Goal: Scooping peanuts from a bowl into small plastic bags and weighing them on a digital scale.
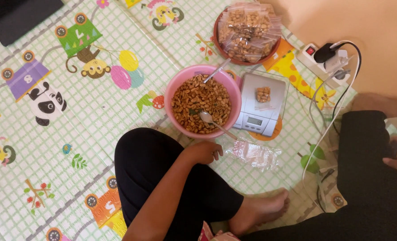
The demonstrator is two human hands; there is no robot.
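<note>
Left hand [204, 151] just beside empty plastic bags [254, 154], below pink bowl [176, 87].

One camera only, worn on the head, looks steeply down at the patterned play mat [73, 134] from seated height. The pink bowl of nuts [202, 101] sits at frame centre, fairly near; the wearer's knee and left hand [203, 151] fill the lower middle, a wall the upper right.

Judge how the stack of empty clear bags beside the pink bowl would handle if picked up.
The clear bags look thin and empty, so probably very light and floppy. Their glossy film suggests they would slide apart rather than lift as one stack. The left hand rests beside them.
</note>
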